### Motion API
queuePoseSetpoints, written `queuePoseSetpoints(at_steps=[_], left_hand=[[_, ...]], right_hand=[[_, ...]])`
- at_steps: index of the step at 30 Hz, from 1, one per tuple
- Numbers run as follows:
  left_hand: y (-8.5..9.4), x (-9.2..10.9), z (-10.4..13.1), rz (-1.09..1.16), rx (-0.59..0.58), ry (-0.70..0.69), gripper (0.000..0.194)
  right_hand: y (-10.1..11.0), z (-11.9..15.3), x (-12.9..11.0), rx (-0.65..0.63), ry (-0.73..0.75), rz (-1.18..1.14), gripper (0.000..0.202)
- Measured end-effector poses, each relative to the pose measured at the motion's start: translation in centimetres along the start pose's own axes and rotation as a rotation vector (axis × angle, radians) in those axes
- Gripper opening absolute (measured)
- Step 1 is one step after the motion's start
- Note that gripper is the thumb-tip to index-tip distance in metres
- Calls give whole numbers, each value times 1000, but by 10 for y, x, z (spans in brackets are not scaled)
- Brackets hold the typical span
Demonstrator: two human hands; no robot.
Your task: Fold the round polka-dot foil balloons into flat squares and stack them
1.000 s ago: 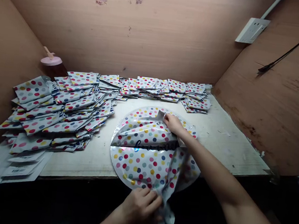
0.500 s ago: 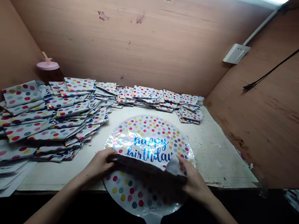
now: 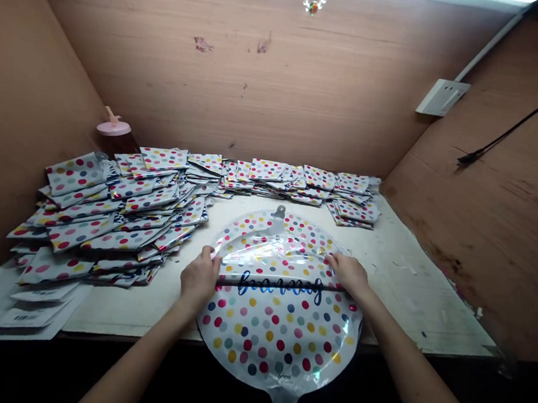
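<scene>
A round foil balloon (image 3: 278,337), flat and white with coloured dots and blue lettering, lies in front of me. Its near part and tail hang past the table's front edge. A crease runs across its middle and hides part of the lettering. My left hand (image 3: 200,276) pinches the balloon's left side by the crease, fingers closed. On the opposite side my right hand (image 3: 348,275) grips the film, its fingers closed too. A small tab (image 3: 280,211) sticks up at the far rim.
Stacks of folded dotted balloons (image 3: 118,218) fill the table's left, and a row of them (image 3: 271,179) lines the back wall. White printed sheets (image 3: 36,313) lie at the left front. A pink-lidded cup (image 3: 114,131) stands behind; a socket (image 3: 443,97) is on the wall.
A raised fold held between my hands has come down onto the balloon, its far tab now showing and much of the lettering covered. The view has shifted slightly left.
</scene>
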State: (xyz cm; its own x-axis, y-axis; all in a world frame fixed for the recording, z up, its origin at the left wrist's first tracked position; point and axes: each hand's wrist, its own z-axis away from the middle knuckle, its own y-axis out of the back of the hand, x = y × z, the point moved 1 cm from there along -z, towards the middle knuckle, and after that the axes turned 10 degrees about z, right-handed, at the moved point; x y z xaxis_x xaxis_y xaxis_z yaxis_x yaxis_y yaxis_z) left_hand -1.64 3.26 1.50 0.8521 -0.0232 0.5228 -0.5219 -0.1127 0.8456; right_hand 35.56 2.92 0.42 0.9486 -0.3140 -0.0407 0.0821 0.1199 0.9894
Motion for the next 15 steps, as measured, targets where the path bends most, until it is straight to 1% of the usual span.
queuePoseSetpoints(at_steps=[1,2,3,4,5,6,7,8,9,10,11,12,13,15], left_hand=[[-4,7,6,-64,51,-101,40],[-10,14,11,-121,55,-241,43],[-16,19,16,-157,5,-394,46],[-22,22,21,-172,-89,-522,49],[-28,23,24,-180,-192,-597,54],[-32,23,26,-186,-278,-619,60],[-35,22,27,-190,-342,-603,64],[-36,21,28,-192,-391,-572,67],[-36,21,27,-192,-428,-541,67],[-35,21,27,-189,-462,-520,67],[-33,23,26,-183,-490,-509,68],[-29,26,24,-171,-503,-502,69],[-25,28,22,-155,-498,-496,70],[-13,28,14,-108,-452,-490,70]], right_hand=[[0,-2,-2,-5,-6,20,38],[0,-3,-4,-9,-10,37,38],[1,-1,-4,-8,-21,54,39],[2,4,-3,-4,-41,69,40],[3,11,-1,24,-45,86,41],[4,19,2,80,-4,102,40],[4,29,4,155,105,115,40],[3,39,7,235,274,126,39],[1,49,10,305,474,133,40],[-1,57,13,357,667,138,43],[-4,62,17,387,811,137,47],[-7,64,21,392,889,128,50],[-10,62,24,387,915,111,52],[-11,53,31,352,895,26,48]])
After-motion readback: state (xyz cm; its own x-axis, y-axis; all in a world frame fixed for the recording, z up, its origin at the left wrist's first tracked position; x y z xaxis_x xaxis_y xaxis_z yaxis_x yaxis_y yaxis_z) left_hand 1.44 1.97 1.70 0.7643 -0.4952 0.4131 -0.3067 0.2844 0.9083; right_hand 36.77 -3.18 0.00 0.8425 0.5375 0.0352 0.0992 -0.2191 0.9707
